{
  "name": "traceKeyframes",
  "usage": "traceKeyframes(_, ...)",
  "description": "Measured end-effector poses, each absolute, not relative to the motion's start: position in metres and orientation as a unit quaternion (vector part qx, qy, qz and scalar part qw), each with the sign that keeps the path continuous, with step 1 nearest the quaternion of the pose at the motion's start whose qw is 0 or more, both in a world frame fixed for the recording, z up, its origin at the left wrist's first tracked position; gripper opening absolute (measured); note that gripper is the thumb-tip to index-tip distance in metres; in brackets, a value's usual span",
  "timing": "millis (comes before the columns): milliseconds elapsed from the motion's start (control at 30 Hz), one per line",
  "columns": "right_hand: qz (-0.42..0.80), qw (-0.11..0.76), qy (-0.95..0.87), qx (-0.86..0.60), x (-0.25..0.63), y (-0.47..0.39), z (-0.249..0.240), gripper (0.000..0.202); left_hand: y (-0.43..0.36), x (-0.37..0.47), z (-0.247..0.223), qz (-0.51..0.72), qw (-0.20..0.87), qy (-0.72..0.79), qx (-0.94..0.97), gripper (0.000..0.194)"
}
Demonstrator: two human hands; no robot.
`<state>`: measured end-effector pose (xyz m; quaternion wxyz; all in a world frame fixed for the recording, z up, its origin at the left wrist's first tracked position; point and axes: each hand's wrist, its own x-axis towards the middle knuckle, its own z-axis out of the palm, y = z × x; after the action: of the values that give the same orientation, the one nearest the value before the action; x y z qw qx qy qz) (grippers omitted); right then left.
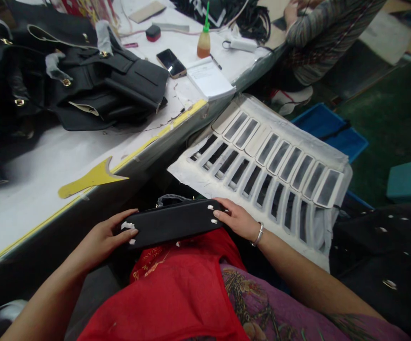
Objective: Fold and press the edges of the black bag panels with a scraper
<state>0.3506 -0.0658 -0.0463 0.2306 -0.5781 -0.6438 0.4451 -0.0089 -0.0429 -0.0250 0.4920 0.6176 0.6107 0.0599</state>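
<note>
Black bag (171, 226), red apron (177, 293)

red cloth (177, 289): gold printed lettering near its top edge, too small and skewed to read | notepad (210, 78): faint lines of print, illegible | phone (171, 63): screen dark | no other readable text

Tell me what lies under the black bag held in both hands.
Red cloth on the lap lies beneath the black bag. A grey handle loop peeks out behind; the bag's underside is hidden.
</note>
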Motion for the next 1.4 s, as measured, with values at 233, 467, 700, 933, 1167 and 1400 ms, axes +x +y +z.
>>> traceKeyframes(233,0.423,0.263,-0.620,-0.606,0.346,-0.073,-0.048,0.037,-0.060,-0.006,-0.020,0.115,0.391,0.639,0.653,0.058)
traceKeyframes(467,0.425,0.278,-0.606,-0.612,0.343,-0.072,-0.046,0.036,-0.043,0.128,-0.010,0.091,0.223,0.387,0.890,0.086)
traceKeyframes(700,0.480,0.317,-0.524,-0.628,0.349,-0.085,-0.049,0.032,-0.040,0.157,-0.026,0.077,0.225,0.400,0.885,0.064)
traceKeyframes(933,0.489,0.324,-0.492,-0.643,0.353,-0.087,-0.040,0.023,-0.041,0.161,-0.022,0.071,0.208,0.409,0.886,0.060)
traceKeyframes(1167,0.448,0.327,-0.516,-0.653,0.346,-0.090,-0.043,0.023,-0.045,0.163,-0.023,0.067,0.178,0.413,0.891,0.064)
traceKeyframes(1400,0.378,0.317,-0.550,-0.674,0.338,-0.093,-0.045,0.024,-0.044,0.163,-0.024,0.069,0.182,0.424,0.885,0.063)
